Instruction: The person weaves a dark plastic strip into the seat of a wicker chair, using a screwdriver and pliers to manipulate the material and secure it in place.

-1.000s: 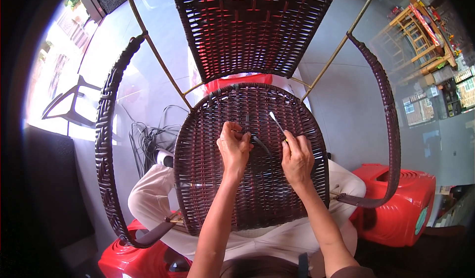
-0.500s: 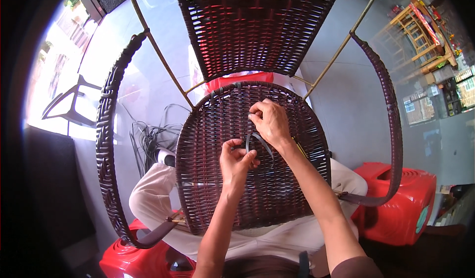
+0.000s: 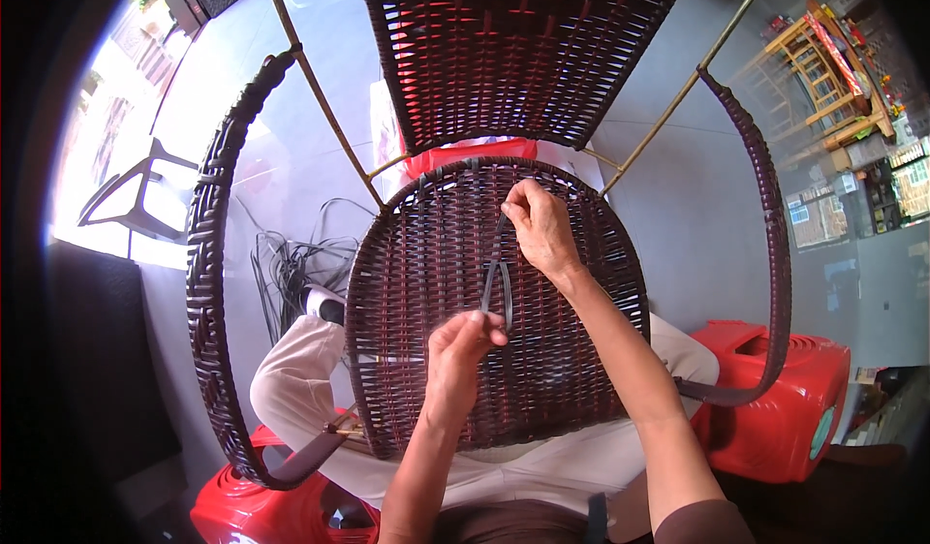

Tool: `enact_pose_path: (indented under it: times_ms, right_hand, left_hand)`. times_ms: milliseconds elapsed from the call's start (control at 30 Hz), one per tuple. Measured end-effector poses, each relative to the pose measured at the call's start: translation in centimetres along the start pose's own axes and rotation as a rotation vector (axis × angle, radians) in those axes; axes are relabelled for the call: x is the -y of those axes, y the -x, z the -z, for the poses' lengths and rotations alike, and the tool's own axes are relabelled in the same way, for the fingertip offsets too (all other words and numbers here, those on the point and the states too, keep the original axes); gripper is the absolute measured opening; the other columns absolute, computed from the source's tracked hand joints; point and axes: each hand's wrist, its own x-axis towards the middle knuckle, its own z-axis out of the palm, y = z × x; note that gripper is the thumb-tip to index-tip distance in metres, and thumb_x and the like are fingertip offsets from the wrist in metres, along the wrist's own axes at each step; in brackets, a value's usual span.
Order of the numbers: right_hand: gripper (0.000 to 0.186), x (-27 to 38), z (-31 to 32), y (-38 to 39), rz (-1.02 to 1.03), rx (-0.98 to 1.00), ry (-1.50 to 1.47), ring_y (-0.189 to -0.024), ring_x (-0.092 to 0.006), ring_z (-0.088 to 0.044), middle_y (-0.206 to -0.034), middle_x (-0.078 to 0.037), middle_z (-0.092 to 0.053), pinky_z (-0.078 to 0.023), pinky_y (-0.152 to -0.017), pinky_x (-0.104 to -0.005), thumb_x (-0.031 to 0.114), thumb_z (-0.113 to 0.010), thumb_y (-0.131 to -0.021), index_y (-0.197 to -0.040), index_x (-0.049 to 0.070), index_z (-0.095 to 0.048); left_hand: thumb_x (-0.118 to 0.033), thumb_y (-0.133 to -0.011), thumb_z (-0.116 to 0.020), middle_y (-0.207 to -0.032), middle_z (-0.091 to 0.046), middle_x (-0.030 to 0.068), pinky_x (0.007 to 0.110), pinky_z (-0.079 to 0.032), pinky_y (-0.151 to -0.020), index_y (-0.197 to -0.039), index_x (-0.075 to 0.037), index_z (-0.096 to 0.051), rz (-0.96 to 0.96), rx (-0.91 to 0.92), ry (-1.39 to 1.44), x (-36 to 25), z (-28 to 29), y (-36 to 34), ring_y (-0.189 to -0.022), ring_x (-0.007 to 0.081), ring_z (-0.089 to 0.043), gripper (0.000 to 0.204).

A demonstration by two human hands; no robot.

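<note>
A chair with a dark brown woven seat and a woven backrest stands in front of me. Above the seat, my left hand is closed, pinching the lower part of a thin grey strip between thumb and fingers. Farther up and to the right, my right hand pinches the strip's upper part at its fingertips. Between the hands the strip runs slantwise, with a loop and a loose tail hanging beside my left fingers. Whether it passes through the weave cannot be made out.
Wrapped armrests curve up on both sides of the seat. A tangle of grey strips lies on the floor to the left. Red plastic stools stand at both sides, and wooden furniture is far right.
My left hand has moved down toward me, and my right hand slightly right. The hands are farther apart, and the strip between them is stretched longer.
</note>
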Motion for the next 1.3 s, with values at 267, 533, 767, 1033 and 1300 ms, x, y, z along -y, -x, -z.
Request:
enact_pose_path:
  times_ms: [267, 533, 767, 1033, 1300]
  right_hand:
    - [0.008, 0.9, 0.6, -1.1, -0.177, -0.003, -0.262, -0.050, -0.0111, -0.055, -0.071, -0.008, -0.060, -0.045, -0.045, -0.0231, 0.005, -0.053, -0.090, -0.086, 0.000, -0.049]
    - [0.009, 3.4, 2.3, -4.7, -0.098, -0.123, -0.413, -0.043, -0.0154, -0.059, -0.063, -0.008, -0.058, -0.045, -0.036, -0.0226, 0.010, -0.043, -0.095, -0.090, 0.002, -0.042]
    - [0.007, 4.3, 3.7, -6.0, 0.118, -0.277, -0.271, -0.045, -0.0134, -0.058, -0.061, -0.006, -0.055, -0.046, -0.038, -0.0232, 0.009, -0.043, -0.096, -0.092, 0.004, -0.040]
    - [0.006, 5.2, 4.8, -6.2, 0.150, -0.321, -0.213, -0.049, -0.0126, -0.058, -0.064, -0.006, -0.055, -0.048, -0.039, -0.0232, 0.008, -0.044, -0.095, -0.093, 0.004, -0.040]
    - [0.006, 7.2, 4.8, -7.2, 0.218, -0.333, -0.284, -0.050, -0.0112, -0.057, -0.065, -0.005, -0.055, -0.049, -0.039, -0.0224, 0.007, -0.044, -0.095, -0.091, 0.004, -0.041]
  left_hand:
    - [-0.015, -0.093, -0.053, -0.077, -0.062, 0.0017, 0.021, -0.041, -0.073, -0.083, 0.000, -0.063, -0.279, 0.044, -0.595, 0.0, -1.4, -1.0, -0.073, 0.0062, -0.052, 0.020]
    - [-0.018, -0.093, -0.052, -0.072, -0.063, 0.0019, 0.019, -0.037, -0.054, -0.083, 0.000, -0.065, -0.179, -0.096, -0.628, -0.1, -3.2, -3.2, -0.059, 0.0041, -0.046, 0.025]
    - [-0.014, -0.091, -0.054, -0.069, -0.066, 0.0086, 0.021, -0.042, -0.043, -0.088, 0.006, -0.063, -0.137, -0.199, -0.578, -0.2, -3.7, -4.6, -0.047, 0.0085, -0.053, 0.022]
    - [-0.011, -0.085, -0.061, -0.066, -0.061, 0.0074, 0.021, -0.041, -0.044, -0.084, 0.007, -0.061, -0.270, -0.286, -0.785, -0.1, -4.1, -4.5, -0.048, 0.0076, -0.050, 0.018]
    - [-0.010, -0.080, -0.067, -0.067, -0.052, 0.0102, 0.030, -0.041, -0.054, -0.075, 0.008, -0.058, -0.585, -0.334, -1.043, 0.4, -3.8, -5.3, -0.061, 0.0160, -0.048, 0.020]
